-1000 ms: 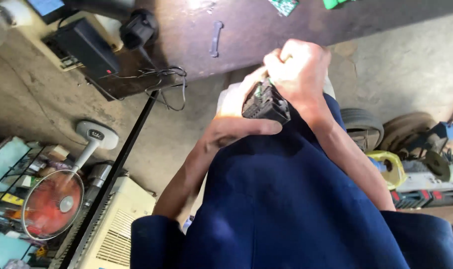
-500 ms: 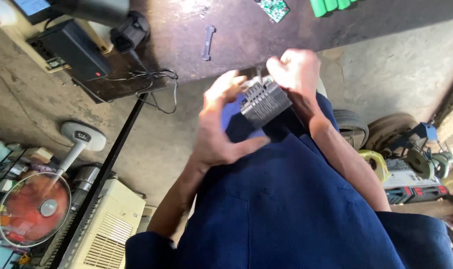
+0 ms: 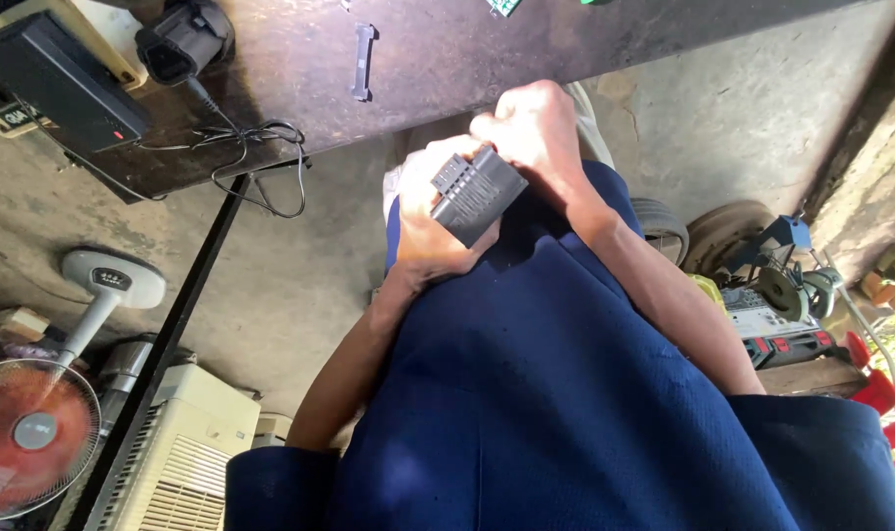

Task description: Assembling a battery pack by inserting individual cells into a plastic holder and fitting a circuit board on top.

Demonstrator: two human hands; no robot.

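Now a small dark grey plastic box with slots (image 3: 475, 195) is held up over the blue lap, gripped from below by the left hand (image 3: 430, 228), pinched at its top by the right hand (image 3: 532, 133), just below a dark brown metal table (image 3: 447, 59).

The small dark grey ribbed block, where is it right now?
In the head view the dark grey ribbed block sits near the centre, gripped between the left hand and the right hand, above the blue garment and just below the dark tabletop.
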